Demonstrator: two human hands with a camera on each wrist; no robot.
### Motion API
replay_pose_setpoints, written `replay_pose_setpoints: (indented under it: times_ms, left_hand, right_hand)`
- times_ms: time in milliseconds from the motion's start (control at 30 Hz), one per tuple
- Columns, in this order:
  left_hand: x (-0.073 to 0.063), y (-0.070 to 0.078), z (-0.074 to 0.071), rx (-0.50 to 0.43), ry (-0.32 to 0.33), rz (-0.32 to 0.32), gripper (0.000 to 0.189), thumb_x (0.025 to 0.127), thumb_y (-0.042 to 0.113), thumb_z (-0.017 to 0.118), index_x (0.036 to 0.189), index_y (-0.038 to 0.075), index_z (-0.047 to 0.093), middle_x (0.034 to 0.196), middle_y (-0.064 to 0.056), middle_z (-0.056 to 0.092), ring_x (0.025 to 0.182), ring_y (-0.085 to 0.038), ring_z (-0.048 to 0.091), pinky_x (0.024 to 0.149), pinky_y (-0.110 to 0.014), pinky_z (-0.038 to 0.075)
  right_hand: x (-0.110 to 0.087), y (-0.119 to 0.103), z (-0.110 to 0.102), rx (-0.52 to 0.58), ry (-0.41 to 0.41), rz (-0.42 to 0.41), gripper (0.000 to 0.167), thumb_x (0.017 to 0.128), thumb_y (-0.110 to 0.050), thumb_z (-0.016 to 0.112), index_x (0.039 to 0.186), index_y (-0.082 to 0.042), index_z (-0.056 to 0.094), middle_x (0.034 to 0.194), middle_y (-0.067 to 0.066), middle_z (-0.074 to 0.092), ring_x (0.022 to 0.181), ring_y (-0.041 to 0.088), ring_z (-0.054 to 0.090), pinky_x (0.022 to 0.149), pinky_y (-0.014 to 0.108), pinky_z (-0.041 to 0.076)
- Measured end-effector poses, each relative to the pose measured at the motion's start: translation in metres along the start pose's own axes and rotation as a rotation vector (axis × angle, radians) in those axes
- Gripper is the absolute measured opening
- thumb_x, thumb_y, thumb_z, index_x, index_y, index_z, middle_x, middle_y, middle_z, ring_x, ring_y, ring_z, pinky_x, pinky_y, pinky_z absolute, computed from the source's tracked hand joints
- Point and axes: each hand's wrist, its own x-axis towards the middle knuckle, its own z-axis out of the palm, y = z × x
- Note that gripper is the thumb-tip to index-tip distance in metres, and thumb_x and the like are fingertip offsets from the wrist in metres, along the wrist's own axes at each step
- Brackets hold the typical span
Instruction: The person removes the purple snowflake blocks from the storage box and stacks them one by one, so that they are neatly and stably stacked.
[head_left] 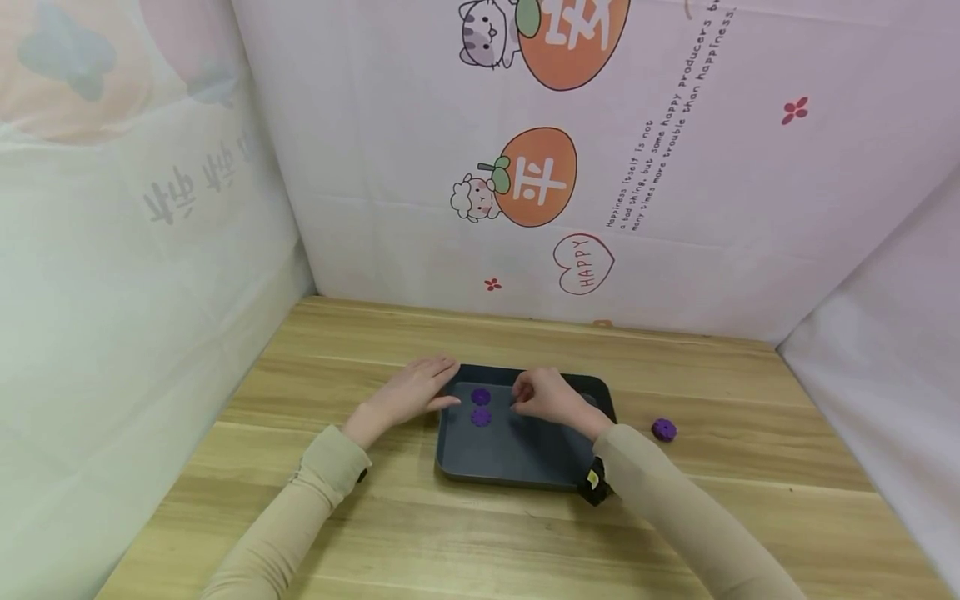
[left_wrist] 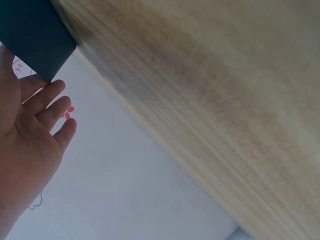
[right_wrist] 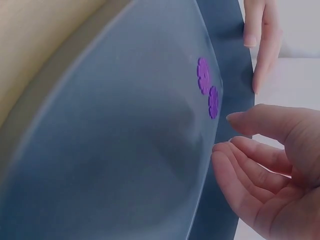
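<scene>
Two purple notched plastic discs, like flower-shaped building pieces, lie flat in the dark tray (head_left: pixel 480 462), near its left end. The farther disc (head_left: pixel 481 397) and the nearer disc (head_left: pixel 481 417) almost touch. At the tray's far left corner, my left hand (head_left: pixel 411 390) rests with fingers stretched against the outer rim, thumb spread over the near side. My right hand (head_left: pixel 551 395) hovers above the tray, to the right of the discs. Its fingers bend loosely, and the right wrist view shows a gap between thumb (right_wrist: pixel 245 121) and fingers with nothing held.
Right of the tray, on the wooden table (head_left: pixel 360 533), sits another purple notched piece (head_left: pixel 664 429), thicker and perhaps stacked. Printed white cloth (head_left: pixel 405 167) hangs behind the table and along both sides. A black wrist device (head_left: pixel 594 483) overlaps the tray's near right corner.
</scene>
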Motion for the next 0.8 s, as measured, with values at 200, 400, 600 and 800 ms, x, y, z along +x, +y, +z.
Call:
replay_pose_setpoints:
  times_ms: [200,400,600,800]
  left_hand:
    - [0.001,0.0,0.001,-0.004,0.0,-0.001,0.067,0.099,0.046,0.055,0.146,-0.001,0.046,0.149,-0.021,0.049,0.14,-0.035,0.047,0.116,-0.05,0.04]
    - [0.002,0.0,0.001,-0.01,-0.008,-0.012,0.067,0.1,0.046,0.054,0.147,0.0,0.045,0.151,-0.02,0.048,0.141,-0.035,0.046,0.117,-0.049,0.039]
    - [0.001,0.0,0.001,-0.012,0.005,0.0,0.066,0.1,0.045,0.055,0.146,-0.001,0.046,0.15,-0.02,0.049,0.14,-0.035,0.047,0.116,-0.05,0.04]
    - [0.001,-0.001,0.002,-0.004,0.014,0.002,0.065,0.099,0.044,0.056,0.146,-0.001,0.047,0.149,-0.02,0.05,0.139,-0.035,0.048,0.115,-0.05,0.041]
  right_hand:
    - [0.004,-0.004,0.006,0.01,-0.019,0.006,0.016,0.085,-0.008,0.075,0.097,0.001,0.071,0.088,0.009,0.075,0.077,0.014,0.068,0.069,0.029,0.058]
    - [0.009,-0.011,0.012,-0.006,-0.049,0.008,0.015,0.084,-0.009,0.076,0.096,0.0,0.072,0.088,0.01,0.075,0.074,0.013,0.068,0.067,0.028,0.058]
    - [0.015,-0.019,0.02,0.001,-0.07,0.018,0.014,0.083,-0.01,0.078,0.094,-0.002,0.072,0.086,0.009,0.074,0.072,0.012,0.067,0.066,0.027,0.058]
    - [0.019,-0.022,0.025,0.008,-0.082,0.036,0.015,0.083,-0.01,0.078,0.095,-0.003,0.072,0.089,0.009,0.074,0.075,0.013,0.067,0.068,0.028,0.058]
